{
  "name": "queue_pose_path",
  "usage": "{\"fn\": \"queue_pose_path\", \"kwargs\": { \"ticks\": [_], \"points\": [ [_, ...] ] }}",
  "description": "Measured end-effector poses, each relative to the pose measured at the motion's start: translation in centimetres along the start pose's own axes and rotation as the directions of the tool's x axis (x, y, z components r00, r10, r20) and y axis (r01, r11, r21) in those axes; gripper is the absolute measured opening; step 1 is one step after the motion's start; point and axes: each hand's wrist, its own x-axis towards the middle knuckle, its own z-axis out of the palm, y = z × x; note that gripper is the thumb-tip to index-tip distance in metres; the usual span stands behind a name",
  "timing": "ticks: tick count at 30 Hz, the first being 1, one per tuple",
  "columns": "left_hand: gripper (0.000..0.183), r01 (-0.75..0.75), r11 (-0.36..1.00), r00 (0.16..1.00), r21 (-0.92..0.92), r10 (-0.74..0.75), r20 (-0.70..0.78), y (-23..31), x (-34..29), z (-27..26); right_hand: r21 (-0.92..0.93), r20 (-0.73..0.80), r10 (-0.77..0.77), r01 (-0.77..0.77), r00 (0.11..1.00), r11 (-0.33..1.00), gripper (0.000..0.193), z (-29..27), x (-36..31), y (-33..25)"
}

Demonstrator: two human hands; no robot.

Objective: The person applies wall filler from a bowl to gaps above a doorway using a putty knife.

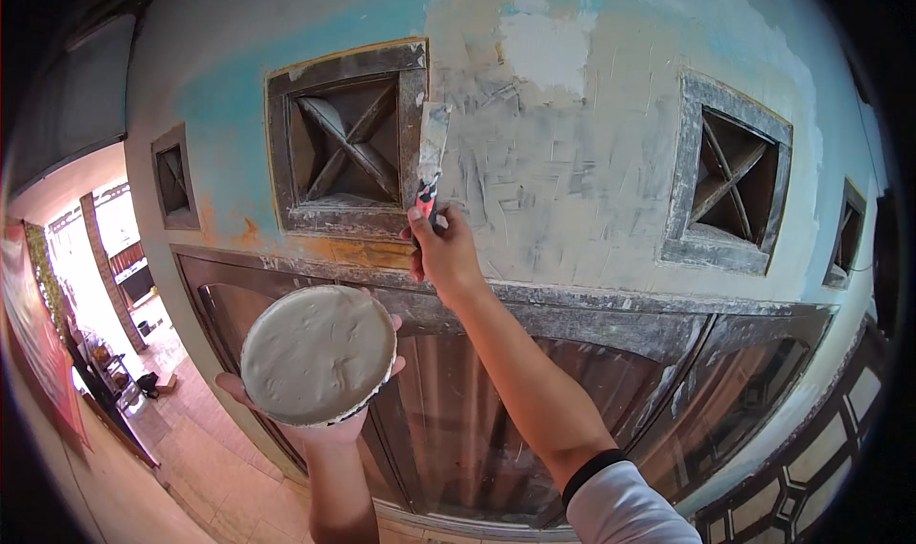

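My left hand [334, 431] holds up a round tub of pale grey-beige putty [318, 355] from beneath, its fingers around the sides. Smooth putty with a few dents fills the tub to its rim. In my right hand [447, 256] is a putty knife [434, 153] with a red and black handle, gripped with the blade pointing up. Dried and fresh putty coats much of the blade. It is held in front of the wall [553, 181], beside the right edge of a wooden vent frame [417, 95]; whether the blade touches the wall I cannot tell.
A second wooden vent with crossed bars [730, 177] sits to the right. Below runs a wooden ledge above dark glazed panels [477, 420]. A whitish patch [549, 43] marks the upper wall. Tiled floor [219, 468] and a bright opening lie at left.
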Motion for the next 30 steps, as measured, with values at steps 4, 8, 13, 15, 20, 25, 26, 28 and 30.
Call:
{"fn": "queue_pose_path", "kwargs": {
  "ticks": [4, 8, 13, 15, 20, 25, 26, 28, 30],
  "points": [
    [0.107, -0.014, 0.998, 1.0, 0.068, 0.013, 0.019, 0.2, -0.1, 0.4, -0.086, -0.097, 0.066, -0.074, 0.993, 0.994, 0.039, -0.5, 0.2, -0.2],
    [0.13, -0.023, 0.993, 1.0, -0.117, 0.024, 0.011, 0.1, -0.4, -0.8, -0.107, -0.031, 0.115, -0.118, 0.993, 0.987, 0.04, -1.4, -1.8, 2.0],
    [0.13, 0.013, 1.0, 0.999, -0.012, -0.013, -0.036, 0.1, -0.4, -0.9, -0.177, -0.063, -0.03, 0.019, 0.998, 0.984, 0.04, -1.5, -2.4, 1.8],
    [0.13, 0.02, 0.998, 0.996, -0.052, -0.024, -0.081, -0.2, -0.5, -1.0, -0.194, -0.076, -0.036, 0.021, 0.996, 0.981, 0.04, -1.4, -1.0, 0.3],
    [0.129, 0.028, 0.991, 0.999, -0.129, -0.024, 0.032, -0.7, -0.5, -2.0, -0.243, -0.102, 0.076, -0.099, 0.992, 0.965, 0.041, -1.7, -0.9, 0.6],
    [0.13, 0.037, 0.986, 0.999, -0.162, -0.03, 0.044, -0.8, -1.0, -2.5, -0.264, -0.084, 0.115, -0.134, 0.99, 0.955, 0.041, -2.2, -4.4, 3.0],
    [0.13, 0.04, 0.986, 0.998, -0.163, -0.033, 0.046, -0.9, -0.9, -2.3, -0.264, -0.087, 0.113, -0.132, 0.99, 0.956, 0.041, -2.3, -4.2, 2.7],
    [0.13, 0.019, 0.991, 0.999, -0.136, -0.012, 0.051, -1.1, -0.7, -1.8, -0.313, -0.059, -0.002, -0.017, 0.998, 0.95, 0.042, -2.2, -3.0, 1.6],
    [0.13, 0.017, 0.993, 1.0, -0.113, -0.013, 0.028, -1.1, -0.6, -1.5, -0.299, -0.074, 0.022, -0.044, 0.997, 0.953, 0.043, -1.5, -1.6, -0.4]
  ]
}}
